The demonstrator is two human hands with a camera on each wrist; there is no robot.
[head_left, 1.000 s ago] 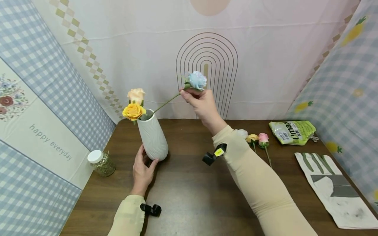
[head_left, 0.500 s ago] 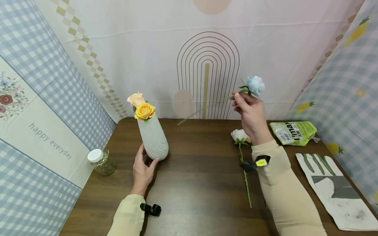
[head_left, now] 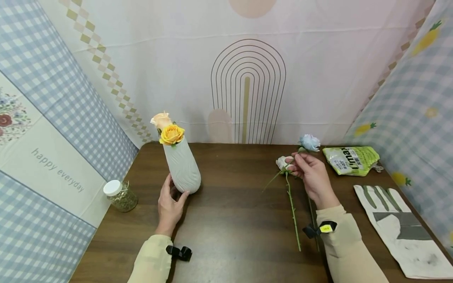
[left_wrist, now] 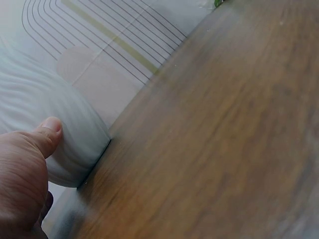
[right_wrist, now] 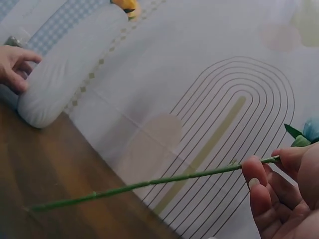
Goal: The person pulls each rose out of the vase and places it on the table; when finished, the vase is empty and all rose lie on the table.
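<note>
Right-hand grip [head_left: 315,175] pinches the blue rose [head_left: 309,142] by its stem just below the bloom, the stem slanting across the white rose [head_left: 284,162] on the counter [head_left: 233,220]; well apart to the left, the left-hand grip [head_left: 170,206] is curled round the base of the white ribbed vase [head_left: 184,167], with a yellow rose [head_left: 172,135] and a peach rose [head_left: 161,120] at its mouth. Laying the blue rose beside the white one looks like the step in hand; the next move would call for lowering it clear of that bloom, then easing the pinch.
</note>
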